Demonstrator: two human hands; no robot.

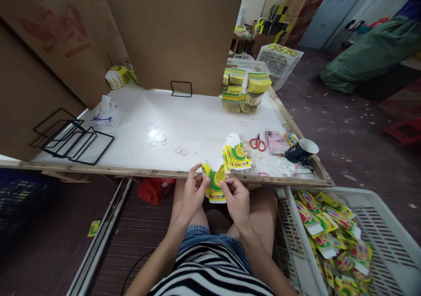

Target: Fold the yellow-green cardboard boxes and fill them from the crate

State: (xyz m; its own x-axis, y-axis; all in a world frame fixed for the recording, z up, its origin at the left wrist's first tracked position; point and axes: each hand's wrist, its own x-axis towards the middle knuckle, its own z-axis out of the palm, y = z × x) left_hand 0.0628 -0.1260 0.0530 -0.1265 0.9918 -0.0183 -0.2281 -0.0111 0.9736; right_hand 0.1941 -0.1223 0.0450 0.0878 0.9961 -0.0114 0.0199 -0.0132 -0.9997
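Note:
Between my two hands, just off the table's front edge, is a yellow and green printed cardboard box, partly unfolded with its flaps out. My left hand grips its left side, thumb on the front. On the other side my right hand pinches its right edge, thumb on the printed face. Some fingers are hidden behind the card. A small pile of matching flat boxes lies on the table beyond my right hand, with white flaps at the far end.
Rubber bands, red-handled scissors and a dark mug are on the white table. Bundled card stacks stand behind. Black wire racks and a tissue pack sit left. A white crate at right holds filled packets.

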